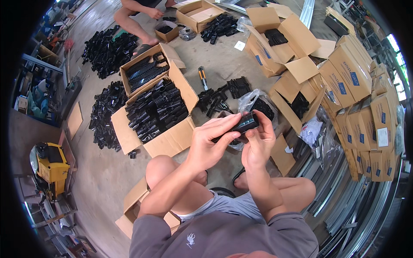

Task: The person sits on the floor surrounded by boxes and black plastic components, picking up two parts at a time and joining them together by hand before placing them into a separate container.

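A glossy black block-shaped part (246,123) is held up between my two hands, over the floor in front of my knees. My left hand (211,139) is closed on its left end, fingers along the top and thumb below. The fingers of my right hand (258,144) wrap round its right end. Just beyond lie a clear plastic bag of small black pieces (262,107) and several loose black parts (214,99). To the left stands an open cardboard box (188,92) packed with black parts. The exact kind of the held part cannot be made out.
A screwdriver (202,78) lies on the floor ahead. Heaps of black parts (107,51) spread at the left. Open cartons (297,38) and stacked closed cartons (350,71) stand right, above metal profiles (344,210). Another person's hand (155,13) shows at the far side.
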The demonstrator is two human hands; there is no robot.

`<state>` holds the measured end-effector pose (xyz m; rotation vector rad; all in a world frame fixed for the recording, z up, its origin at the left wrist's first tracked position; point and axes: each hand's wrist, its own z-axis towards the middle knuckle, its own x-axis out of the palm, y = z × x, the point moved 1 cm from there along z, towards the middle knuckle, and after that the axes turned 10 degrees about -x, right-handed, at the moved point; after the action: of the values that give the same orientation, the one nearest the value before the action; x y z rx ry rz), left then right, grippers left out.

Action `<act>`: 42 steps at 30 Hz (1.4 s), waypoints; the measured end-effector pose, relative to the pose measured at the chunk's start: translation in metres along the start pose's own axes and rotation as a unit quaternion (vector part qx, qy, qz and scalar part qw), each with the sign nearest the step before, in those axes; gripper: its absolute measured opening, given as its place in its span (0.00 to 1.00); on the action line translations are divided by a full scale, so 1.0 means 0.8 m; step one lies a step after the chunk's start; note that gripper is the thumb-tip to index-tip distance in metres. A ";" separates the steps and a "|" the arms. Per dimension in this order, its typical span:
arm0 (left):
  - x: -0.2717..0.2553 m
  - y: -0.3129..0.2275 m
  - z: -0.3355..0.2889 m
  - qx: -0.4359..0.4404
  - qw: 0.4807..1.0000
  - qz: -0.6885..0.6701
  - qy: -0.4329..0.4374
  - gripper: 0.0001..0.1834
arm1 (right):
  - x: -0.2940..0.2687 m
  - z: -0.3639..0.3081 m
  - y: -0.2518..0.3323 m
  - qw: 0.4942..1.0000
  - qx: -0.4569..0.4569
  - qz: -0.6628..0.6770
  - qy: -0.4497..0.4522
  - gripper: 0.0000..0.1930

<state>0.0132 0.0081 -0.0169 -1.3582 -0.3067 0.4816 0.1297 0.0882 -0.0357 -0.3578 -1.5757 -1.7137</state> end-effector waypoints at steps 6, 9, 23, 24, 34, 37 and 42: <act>-0.002 -0.012 0.000 0.026 0.999 0.001 -0.031 0.21 | 0.003 -0.002 0.005 0.998 -0.049 -0.024 0.008 0.29; -0.006 -0.016 0.001 0.046 0.998 0.028 -0.022 0.21 | 0.008 -0.001 0.004 0.997 -0.062 -0.035 0.014 0.29; -0.010 -0.011 0.004 0.042 0.999 0.025 -0.010 0.21 | -0.008 -0.001 0.000 0.999 0.013 0.015 0.028 0.30; -0.010 -0.012 0.004 0.042 0.999 0.024 -0.012 0.21 | -0.008 -0.001 0.001 0.999 0.014 0.014 0.030 0.30; -0.013 -0.016 0.004 0.044 0.998 0.049 -0.021 0.20 | -0.012 -0.001 -0.009 0.998 -0.007 -0.044 0.034 0.32; -0.014 -0.017 0.004 0.036 0.998 0.058 -0.018 0.20 | -0.013 -0.002 -0.009 0.998 -0.007 -0.055 0.030 0.32; -0.014 -0.017 0.004 0.029 0.997 0.065 -0.020 0.20 | -0.010 -0.003 -0.006 1.000 0.008 -0.003 0.011 0.31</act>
<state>0.0042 0.0033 -0.0020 -1.3189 -0.2371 0.6218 0.1324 0.0887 -0.0448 -0.3260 -1.5758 -1.7031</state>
